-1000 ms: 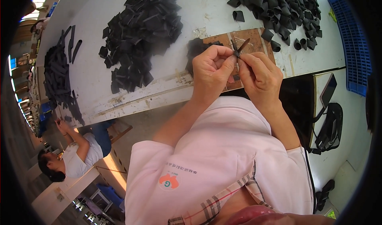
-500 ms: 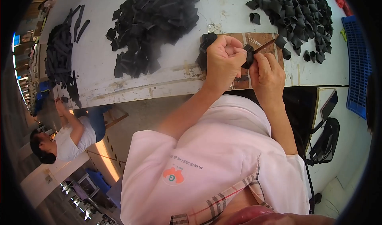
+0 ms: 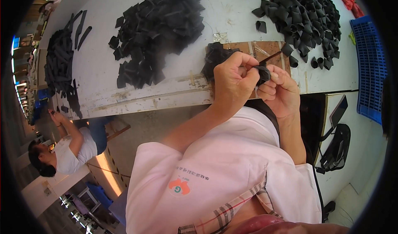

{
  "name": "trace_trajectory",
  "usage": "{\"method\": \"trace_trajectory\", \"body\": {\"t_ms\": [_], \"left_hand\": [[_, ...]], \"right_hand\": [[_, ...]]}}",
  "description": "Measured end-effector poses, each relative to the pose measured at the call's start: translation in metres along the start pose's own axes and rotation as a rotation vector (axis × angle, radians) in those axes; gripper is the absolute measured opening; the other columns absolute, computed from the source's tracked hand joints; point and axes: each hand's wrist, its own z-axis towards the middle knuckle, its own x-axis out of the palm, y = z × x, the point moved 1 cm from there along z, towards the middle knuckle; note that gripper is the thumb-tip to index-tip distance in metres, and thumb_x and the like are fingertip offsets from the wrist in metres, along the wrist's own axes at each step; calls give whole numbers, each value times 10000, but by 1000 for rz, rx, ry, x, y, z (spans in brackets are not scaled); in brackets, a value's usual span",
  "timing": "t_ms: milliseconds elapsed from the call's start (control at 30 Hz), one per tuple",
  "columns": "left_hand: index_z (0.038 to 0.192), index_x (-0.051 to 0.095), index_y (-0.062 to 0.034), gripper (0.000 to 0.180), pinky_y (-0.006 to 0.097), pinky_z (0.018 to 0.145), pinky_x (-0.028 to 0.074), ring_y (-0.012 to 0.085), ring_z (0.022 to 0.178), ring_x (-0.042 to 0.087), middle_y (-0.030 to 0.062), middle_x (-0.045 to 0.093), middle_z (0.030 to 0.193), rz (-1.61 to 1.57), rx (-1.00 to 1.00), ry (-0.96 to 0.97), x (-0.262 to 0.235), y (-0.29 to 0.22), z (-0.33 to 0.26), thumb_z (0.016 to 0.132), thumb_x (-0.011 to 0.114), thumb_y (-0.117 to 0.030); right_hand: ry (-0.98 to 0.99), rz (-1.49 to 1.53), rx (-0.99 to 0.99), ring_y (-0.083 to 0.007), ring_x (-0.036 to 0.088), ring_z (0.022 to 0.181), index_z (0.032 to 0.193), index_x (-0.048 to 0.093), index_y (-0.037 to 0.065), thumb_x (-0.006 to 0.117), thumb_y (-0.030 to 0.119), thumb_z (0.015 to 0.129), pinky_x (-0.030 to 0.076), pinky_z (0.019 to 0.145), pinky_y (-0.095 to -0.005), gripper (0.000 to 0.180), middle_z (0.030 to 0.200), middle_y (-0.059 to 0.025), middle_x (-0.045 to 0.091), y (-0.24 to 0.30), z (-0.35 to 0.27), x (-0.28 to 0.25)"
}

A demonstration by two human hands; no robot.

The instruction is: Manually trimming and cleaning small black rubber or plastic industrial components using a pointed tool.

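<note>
Together, the left hand and right hand pinched one small black folded fabric piece between closed fingertips — held up just above the brown wooden board, probably for close handling — heaps lay beyond.

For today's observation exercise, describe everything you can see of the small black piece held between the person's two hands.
The small black piece looks like a short strip of dark, matt, flexible material, folded or curled over. It is held above the brown board at the table edge, pinched between the left hand and the right hand, whose fingers cover much of it. A thin dark stick pokes up beside it. Its exact shape is hidden.
</note>
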Motion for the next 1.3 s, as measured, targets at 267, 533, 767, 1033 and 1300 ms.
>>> {"method": "trace_trajectory", "body": {"t_ms": [267,533,767,1033,1300], "left_hand": [[977,474,36,186,173,294,253,23,315,375,165,578,834,-1290,-520,604,-14,-18,17,819,386,79],[1060,441,28,223,161,296,213,17,311,320,89,556,728,-1136,-534,569,-16,-1,42,842,392,30],[1096,443,24,254,168,321,227,28,327,303,105,579,811,-1368,-621,598,-15,-6,37,844,409,15],[1104,478,43,294,170,478,377,54,570,486,81,584,879,-217,-23,298,-9,-22,27,822,541,-7],[942,613,-33,195,233,634,452,163,708,560,100,596,850,280,700,297,-1,-39,36,748,616,-5]], "right_hand": [[-74,-762,-242,-15,300,528,713,509,66,529,227,869,243,447,-165,225,591,82,373,22,-7,42],[-6,-789,-133,-21,338,537,703,511,48,516,264,875,267,461,-172,276,591,62,403,35,22,11],[55,-923,-232,-25,344,524,707,520,47,529,292,870,281,460,-174,294,593,53,414,41,19,31],[-40,-1150,-434,-54,397,522,733,530,19,547,253,857,337,466,-196,266,578,23,438,36,22,16],[-117,-1633,-1044,-154,505,538,884,568,17,678,233,724,405,461,-239,290,726,-64,533,30,-2,32]]}}
